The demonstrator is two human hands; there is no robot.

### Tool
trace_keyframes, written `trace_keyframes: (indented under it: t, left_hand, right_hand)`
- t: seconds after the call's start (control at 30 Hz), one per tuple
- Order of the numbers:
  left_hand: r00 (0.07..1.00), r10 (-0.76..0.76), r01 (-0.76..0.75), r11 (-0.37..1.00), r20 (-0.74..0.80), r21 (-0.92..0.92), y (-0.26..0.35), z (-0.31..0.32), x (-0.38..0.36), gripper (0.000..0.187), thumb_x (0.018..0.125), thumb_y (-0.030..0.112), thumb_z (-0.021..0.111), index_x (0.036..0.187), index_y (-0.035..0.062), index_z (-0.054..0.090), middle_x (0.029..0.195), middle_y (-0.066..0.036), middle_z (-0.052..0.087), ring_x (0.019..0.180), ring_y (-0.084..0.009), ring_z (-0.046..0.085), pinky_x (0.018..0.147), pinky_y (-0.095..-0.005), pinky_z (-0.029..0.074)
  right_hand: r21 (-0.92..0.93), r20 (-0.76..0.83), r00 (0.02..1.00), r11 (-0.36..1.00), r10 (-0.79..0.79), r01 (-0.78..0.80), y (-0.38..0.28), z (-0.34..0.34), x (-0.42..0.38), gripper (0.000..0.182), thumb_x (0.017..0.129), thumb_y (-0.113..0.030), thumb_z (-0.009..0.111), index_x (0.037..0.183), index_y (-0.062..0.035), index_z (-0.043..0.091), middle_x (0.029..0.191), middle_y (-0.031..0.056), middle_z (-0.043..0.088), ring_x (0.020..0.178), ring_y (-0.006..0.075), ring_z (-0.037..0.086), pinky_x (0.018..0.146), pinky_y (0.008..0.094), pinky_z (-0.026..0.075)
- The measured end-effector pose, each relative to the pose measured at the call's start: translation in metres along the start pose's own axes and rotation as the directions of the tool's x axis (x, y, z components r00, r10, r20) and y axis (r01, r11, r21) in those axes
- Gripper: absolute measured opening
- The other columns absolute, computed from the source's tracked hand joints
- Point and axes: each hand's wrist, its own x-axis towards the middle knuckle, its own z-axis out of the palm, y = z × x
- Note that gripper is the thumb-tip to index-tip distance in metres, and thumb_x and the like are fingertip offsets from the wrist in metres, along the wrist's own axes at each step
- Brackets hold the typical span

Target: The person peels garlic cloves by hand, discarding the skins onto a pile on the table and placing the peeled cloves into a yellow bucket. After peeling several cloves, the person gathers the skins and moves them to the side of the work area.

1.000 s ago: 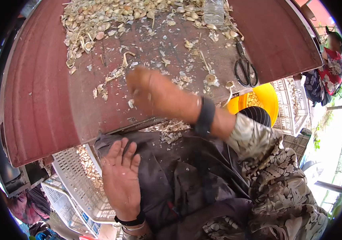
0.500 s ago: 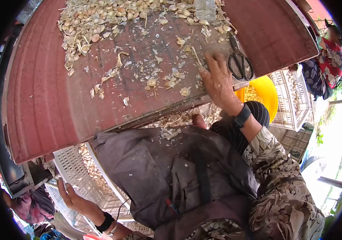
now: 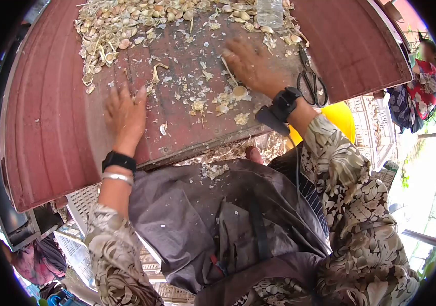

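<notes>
My left hand (image 3: 126, 115) is over the red tabletop (image 3: 49, 137) near its front edge, fingers apart and slightly blurred, holding nothing. Farther up and to the right, my right hand (image 3: 252, 67) stretches flat above the scattered papery garlic skins (image 3: 197, 105), its fingers extended. Close beside its fingertips lies a thin dry garlic stalk (image 3: 229, 71). A heap of garlic cloves (image 3: 131, 23) covers the far side of the table. Black-handled scissors (image 3: 312, 84) rest to the right of my right hand.
A clear plastic block or container (image 3: 269, 13) sits among the cloves. Under the table's right edge are a yellow bucket (image 3: 341, 120) and a white crate (image 3: 373, 122); another crate (image 3: 83, 201) stands at lower left. A dark apron (image 3: 192, 219) covers my lap. Another person (image 3: 424, 84) is at right.
My left hand has risen from beside the lower-left crate onto the tabletop. My right hand has moved left and farther up the table, away from the scissors.
</notes>
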Motion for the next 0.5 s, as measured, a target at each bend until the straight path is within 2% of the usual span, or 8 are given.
trace_keyframes:
  t: [0.07, 0.1, 0.13, 0.17, 0.23, 0.3, 0.4, 0.5]
  left_hand:
    - [0.958, 0.247, -0.238, 0.968, -0.145, 0.079, 0.02, 0.02, 0.007, 0.058, 0.097, 0.045, 0.039, 0.143, 0.0104, 0.037, 0.148, -0.015, 0.033, 0.139, -0.0333, 0.027, 0.113, -0.0512, 0.013]
    - [0.956, 0.253, -0.243, 0.967, -0.15, 0.081, 0.032, 0.023, 0.002, 0.058, 0.097, 0.045, 0.039, 0.143, 0.0104, 0.037, 0.148, -0.015, 0.033, 0.139, -0.0333, 0.027, 0.113, -0.0512, 0.013]
    - [0.916, 0.384, -0.389, 0.921, -0.111, -0.02, 0.045, 0.025, -0.007, 0.056, 0.097, 0.044, 0.037, 0.142, 0.0089, 0.038, 0.148, -0.015, 0.035, 0.139, -0.0328, 0.028, 0.113, -0.0504, 0.014]
    - [0.852, 0.515, -0.523, 0.843, -0.091, -0.125, 0.056, 0.026, -0.014, 0.055, 0.098, 0.043, 0.036, 0.141, 0.0074, 0.04, 0.147, -0.015, 0.036, 0.139, -0.0324, 0.028, 0.113, -0.0496, 0.016]
    - [0.802, 0.591, -0.594, 0.77, -0.092, -0.233, 0.062, 0.03, -0.032, 0.054, 0.098, 0.042, 0.037, 0.138, 0.0052, 0.042, 0.146, -0.016, 0.037, 0.138, -0.0322, 0.029, 0.112, -0.0485, 0.017]
    - [0.747, 0.661, -0.644, 0.69, -0.076, -0.331, 0.061, 0.026, -0.058, 0.053, 0.098, 0.04, 0.037, 0.133, 0.0011, 0.047, 0.143, -0.018, 0.04, 0.136, -0.0333, 0.032, 0.111, -0.0466, 0.022]
    - [0.696, 0.712, -0.686, 0.618, -0.097, -0.384, 0.056, 0.001, -0.099, 0.047, 0.098, 0.036, 0.042, 0.12, -0.0026, 0.057, 0.134, -0.021, 0.049, 0.127, -0.0378, 0.043, 0.105, -0.0465, 0.032]
    - [0.682, 0.731, -0.619, 0.575, -0.003, -0.535, 0.051, -0.029, -0.126, 0.038, 0.096, 0.029, 0.051, 0.109, -0.0045, 0.061, 0.12, -0.017, 0.06, 0.114, -0.0328, 0.056, 0.095, -0.0409, 0.042]
  right_hand:
    - [0.134, -0.048, 0.999, 0.991, 0.024, -0.017, -0.015, 0.007, 0.002, 0.056, 0.098, -0.049, 0.034, 0.134, -0.0081, 0.047, 0.138, 0.0143, 0.046, 0.133, 0.0322, 0.037, 0.109, 0.0603, 0.014]
    - [0.245, 0.098, 0.995, 0.969, -0.02, -0.005, -0.024, 0.0, 0.003, 0.055, 0.099, -0.048, 0.034, 0.138, -0.0101, 0.043, 0.142, 0.0151, 0.042, 0.136, 0.0319, 0.032, 0.111, 0.0582, 0.011]
    - [0.349, 0.234, 0.969, 0.937, -0.076, -0.011, -0.032, -0.009, 0.001, 0.055, 0.099, -0.047, 0.034, 0.142, -0.012, 0.038, 0.145, 0.0159, 0.038, 0.14, 0.0316, 0.027, 0.113, 0.0562, 0.008]
    - [0.336, 0.222, 0.973, 0.942, -0.069, -0.01, -0.035, -0.009, -0.005, 0.055, 0.099, -0.047, 0.034, 0.142, -0.012, 0.038, 0.145, 0.0159, 0.038, 0.14, 0.0316, 0.027, 0.113, 0.0562, 0.008]
    - [0.419, 0.214, 0.954, 0.902, -0.211, 0.106, -0.041, -0.008, -0.021, 0.058, 0.098, -0.049, 0.035, 0.136, -0.0065, 0.044, 0.142, 0.0178, 0.042, 0.137, 0.0319, 0.031, 0.111, 0.0586, 0.014]
    - [0.257, 0.176, 0.956, 0.949, -0.233, 0.184, -0.068, -0.023, -0.05, 0.06, 0.097, -0.048, 0.039, 0.135, -0.002, 0.044, 0.142, 0.0202, 0.04, 0.137, 0.032, 0.032, 0.111, 0.0559, 0.017]
    - [0.346, 0.169, 0.955, 0.922, -0.243, 0.173, -0.088, -0.049, -0.09, 0.062, 0.095, -0.047, 0.044, 0.135, 0.0008, 0.042, 0.141, 0.0217, 0.039, 0.137, 0.0321, 0.032, 0.111, 0.0552, 0.019]
    - [0.374, 0.175, 0.928, 0.894, -0.33, 0.247, -0.093, -0.092, -0.102, 0.058, 0.094, -0.044, 0.05, 0.13, 0.0014, 0.047, 0.136, 0.0231, 0.045, 0.131, 0.034, 0.04, 0.108, 0.0506, 0.028]
